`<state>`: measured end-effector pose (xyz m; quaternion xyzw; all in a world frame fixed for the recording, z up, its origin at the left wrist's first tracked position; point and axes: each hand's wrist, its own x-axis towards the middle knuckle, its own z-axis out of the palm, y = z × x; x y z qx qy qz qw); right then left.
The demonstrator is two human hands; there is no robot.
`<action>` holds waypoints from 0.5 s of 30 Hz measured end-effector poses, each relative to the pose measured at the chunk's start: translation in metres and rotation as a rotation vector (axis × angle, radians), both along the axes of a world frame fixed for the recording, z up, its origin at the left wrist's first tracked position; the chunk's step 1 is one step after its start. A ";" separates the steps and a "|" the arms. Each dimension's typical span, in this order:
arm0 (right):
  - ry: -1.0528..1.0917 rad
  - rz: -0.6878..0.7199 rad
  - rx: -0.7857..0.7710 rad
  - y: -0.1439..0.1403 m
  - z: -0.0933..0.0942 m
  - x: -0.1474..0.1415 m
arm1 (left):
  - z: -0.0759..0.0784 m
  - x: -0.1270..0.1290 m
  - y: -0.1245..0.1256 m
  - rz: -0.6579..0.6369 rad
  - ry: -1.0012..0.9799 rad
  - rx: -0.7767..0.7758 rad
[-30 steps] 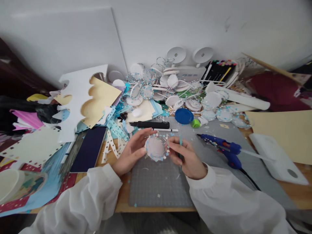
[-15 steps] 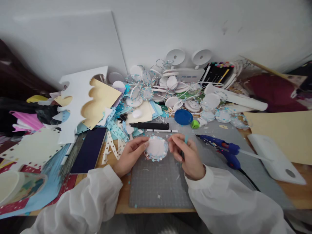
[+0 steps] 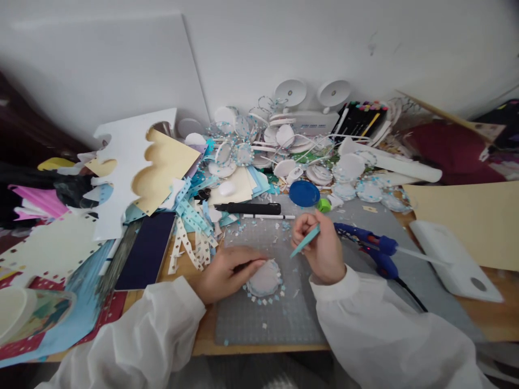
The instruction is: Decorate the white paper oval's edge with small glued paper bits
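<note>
**Disc pinned flat, strip raised beside it**

I see my left hand pressed down on a white round disc edged with small blue and white bits; the disc lies flat on the grey cutting mat near the counter's front edge, fingers together and bearing on its left rim. My right hand hovers just behind and to the right of the disc, fingers pinched shut on a thin teal strip.

The risk I judge: the bits around the disc's rim look loosely seated, some already scattered on the mat, so a sliding press from my left hand could knock more off. The blue glue gun lies just right of my right hand, its nozzle pointing toward it; a careless sweep could brush it.

The strip's long axis runs diagonally, its free end pointing down-left toward the disc. The disc itself faces up.
</note>
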<state>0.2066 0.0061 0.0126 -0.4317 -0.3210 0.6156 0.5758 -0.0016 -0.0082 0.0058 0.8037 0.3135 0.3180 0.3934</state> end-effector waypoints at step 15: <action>-0.102 -0.140 0.201 0.016 -0.015 0.006 | 0.000 -0.003 0.002 0.287 0.012 0.175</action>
